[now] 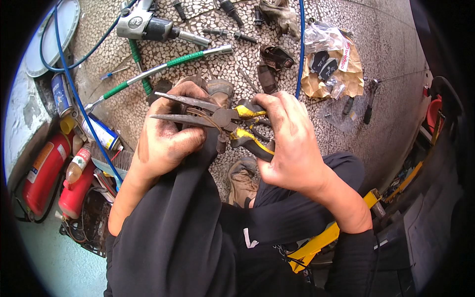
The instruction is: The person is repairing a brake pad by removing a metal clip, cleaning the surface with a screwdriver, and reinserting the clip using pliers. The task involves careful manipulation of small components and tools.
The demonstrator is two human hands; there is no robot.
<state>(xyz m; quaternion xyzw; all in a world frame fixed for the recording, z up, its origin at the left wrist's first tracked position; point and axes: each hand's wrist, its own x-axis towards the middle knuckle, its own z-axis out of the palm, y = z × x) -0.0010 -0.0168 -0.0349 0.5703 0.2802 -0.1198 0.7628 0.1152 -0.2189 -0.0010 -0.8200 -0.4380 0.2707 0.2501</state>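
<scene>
Long-nose pliers (222, 119) with yellow and black handles are gripped in my right hand (292, 138), its fingers wrapped round the spread handles. Their two long jaws stand apart and point left, across my left hand (170, 131). That hand is closed, its thumb and soiled fingers curled beneath the jaws. A thin bent wire-like piece (203, 115) shows between the jaws, by the left fingertips. Just below the pliers' pivot is a small dark stub (221, 144). What the left fingers pinch is mostly hidden by the jaws and fingers.
On the speckled floor lie an impact wrench (153, 28), a green-gripped bar (163, 68), several bolts (245, 37), brake pads (324, 66) on torn brown paper and a ratchet (370, 101). Blue hose (74, 89), spray cans (101, 133) and red fire extinguishers (47, 173) are left; a yellow metal arm (316, 247) is lower right.
</scene>
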